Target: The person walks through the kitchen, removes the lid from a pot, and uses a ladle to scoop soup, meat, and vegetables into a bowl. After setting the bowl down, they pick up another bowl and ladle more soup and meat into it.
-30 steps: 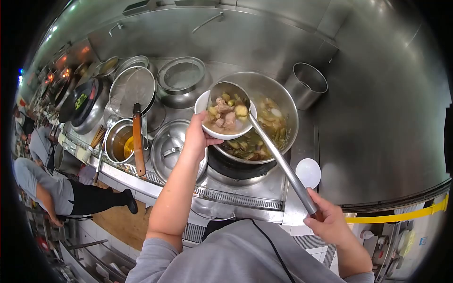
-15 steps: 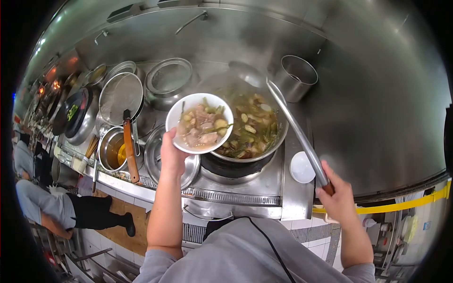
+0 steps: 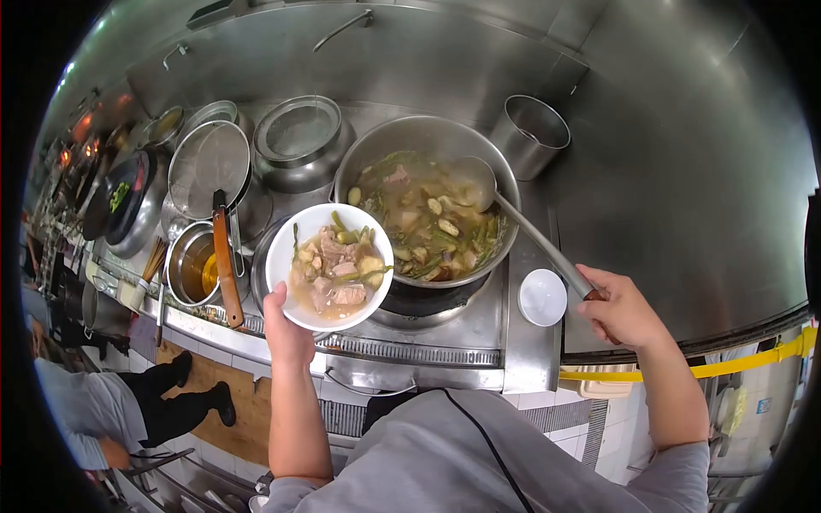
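Note:
My left hand grips the lower left rim of a white bowl, thumb at its edge. Chunks of meat, green vegetables and broth fill the bowl, and a green strand pokes over its right rim. My right hand is closed around the wooden end of a long metal ladle. The ladle's head rests in the soup at the right side of a large steel pot, over a black burner. Soup with meat and vegetables fills much of the pot. The bowl overlaps the pot's lower left side in view.
A small white bowl sits right of the burner, with a tall steel container behind. Left are a wooden-handled strainer, a pot of yellow liquid and a lidded pot. Another person stands at far left.
My left hand has drawn the bowl left and toward me, away from over the pot. The ladle's head has come down from the pot's back rim into the soup.

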Available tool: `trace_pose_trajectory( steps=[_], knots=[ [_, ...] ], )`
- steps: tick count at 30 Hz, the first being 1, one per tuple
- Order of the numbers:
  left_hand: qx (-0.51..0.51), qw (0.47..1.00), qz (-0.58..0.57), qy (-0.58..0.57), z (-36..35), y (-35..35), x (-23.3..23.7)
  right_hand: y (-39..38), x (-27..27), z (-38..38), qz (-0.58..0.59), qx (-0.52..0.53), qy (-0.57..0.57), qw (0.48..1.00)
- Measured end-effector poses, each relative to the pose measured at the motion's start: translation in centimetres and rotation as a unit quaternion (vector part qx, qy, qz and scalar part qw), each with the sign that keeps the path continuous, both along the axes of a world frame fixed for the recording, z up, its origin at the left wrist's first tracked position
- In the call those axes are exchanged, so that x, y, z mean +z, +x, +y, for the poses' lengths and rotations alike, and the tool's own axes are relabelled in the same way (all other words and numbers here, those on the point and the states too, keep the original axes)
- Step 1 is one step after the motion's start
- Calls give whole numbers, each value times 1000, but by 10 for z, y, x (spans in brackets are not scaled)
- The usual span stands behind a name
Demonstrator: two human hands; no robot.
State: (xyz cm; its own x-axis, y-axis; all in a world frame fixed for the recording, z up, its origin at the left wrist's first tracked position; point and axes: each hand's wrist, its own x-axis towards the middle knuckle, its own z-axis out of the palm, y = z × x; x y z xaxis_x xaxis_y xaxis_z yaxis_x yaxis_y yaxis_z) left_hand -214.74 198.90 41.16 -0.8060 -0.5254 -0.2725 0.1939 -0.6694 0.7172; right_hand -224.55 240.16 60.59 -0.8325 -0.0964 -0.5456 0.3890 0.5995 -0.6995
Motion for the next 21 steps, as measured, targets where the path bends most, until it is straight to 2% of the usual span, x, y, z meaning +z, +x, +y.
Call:
trace_pose_trajectory(
  steps=[3,7,9,13,16,18,19,21],
  knots=[
    [2,1000,-10,-7,-1,5,0,-6,-4,11,-37,-10,-46,998],
    [0,1000,6,-1,-4,9,-5,-3,-9,9,-32,19,-44,998],
    [4,1000,8,2,-6,12,-6,-4,4,11,-23,69,4,997],
    [-4,1000,9,0,-8,15,-5,-5,20,21,-47,76,9,996],
    [2,1000,9,-1,-9,18,-5,-9,21,31,-109,76,-25,991],
    [8,1000,9,-7,-10,19,-4,-13,7,39,-171,39,-131,976],
    [17,1000,5,-16,-10,21,-3,-11,3,39,-171,39,-131,976],
    [26,999,0,-26,-9,22,0,-7,-8,37,-218,-16,-211,953]
  ],
)
